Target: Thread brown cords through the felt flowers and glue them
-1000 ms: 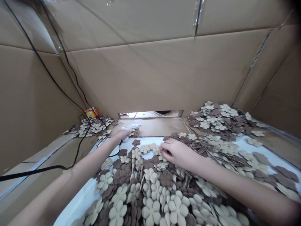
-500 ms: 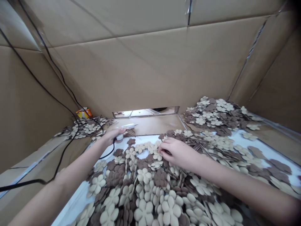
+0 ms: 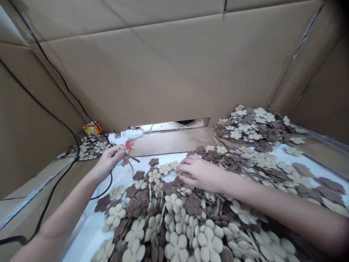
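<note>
My left hand (image 3: 113, 160) is closed round the handle of a white hot glue gun (image 3: 133, 134) with an orange trigger, its nozzle pointing left. Thin brown strips (image 3: 133, 159) stick out from the same fingers, and a small pale piece shows there. My right hand (image 3: 197, 173) reaches over the pile, its fingers bent down onto cream felt flowers. The thumb and most of what lies under the fingertips are hidden. Just left of those fingers, cream flowers (image 3: 165, 169) curve around a bare white patch. Loose cream and brown flowers (image 3: 174, 203) heap up in front.
Cardboard walls (image 3: 163, 72) enclose the work surface, with a low slot (image 3: 169, 125) at the back. Another flower heap (image 3: 253, 127) lies at right rear. A bundle of brown strips (image 3: 231, 162) rests right of my hand. A black cable (image 3: 58, 182) runs down the left, near an orange-yellow packet (image 3: 92, 128).
My left hand has lifted and moved left, bringing the glue gun upright into view with the strips. My right hand has shifted slightly left, and its fingers now reach over the cream flowers.
</note>
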### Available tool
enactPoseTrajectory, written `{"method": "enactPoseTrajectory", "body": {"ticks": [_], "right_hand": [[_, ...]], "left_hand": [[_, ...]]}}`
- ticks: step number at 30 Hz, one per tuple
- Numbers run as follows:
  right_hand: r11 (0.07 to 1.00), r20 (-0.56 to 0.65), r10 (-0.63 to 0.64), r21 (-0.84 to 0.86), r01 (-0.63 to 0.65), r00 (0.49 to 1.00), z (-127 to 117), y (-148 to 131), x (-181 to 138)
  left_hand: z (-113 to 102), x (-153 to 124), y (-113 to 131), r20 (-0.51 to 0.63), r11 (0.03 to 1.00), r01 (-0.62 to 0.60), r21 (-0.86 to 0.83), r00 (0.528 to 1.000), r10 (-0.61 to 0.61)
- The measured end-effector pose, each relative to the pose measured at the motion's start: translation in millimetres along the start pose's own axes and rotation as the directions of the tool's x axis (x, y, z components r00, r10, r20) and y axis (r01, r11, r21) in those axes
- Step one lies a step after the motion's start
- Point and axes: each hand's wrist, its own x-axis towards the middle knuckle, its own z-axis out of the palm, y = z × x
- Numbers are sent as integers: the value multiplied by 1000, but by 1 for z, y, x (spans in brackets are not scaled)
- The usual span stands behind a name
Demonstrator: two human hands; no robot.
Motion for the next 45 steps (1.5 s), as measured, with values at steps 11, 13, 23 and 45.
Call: {"method": "enactPoseTrajectory", "body": {"ticks": [11,13,23,45], "right_hand": [[995,293,-99,35,93,951,12,11,32],[996,280,-89,44,80,956,14,12,30],[998,270,-69,10,69,960,22,16,27],[997,232,-80,18,78,969,24,17,26]], "left_hand": [[-11,-31,6,346,912,-158,378,938,20],[-12,-33,10,393,845,-216,489,919,8],[9,-44,17,509,643,-380,665,861,-17],[16,-46,1,473,654,-328,682,879,-53]]}}
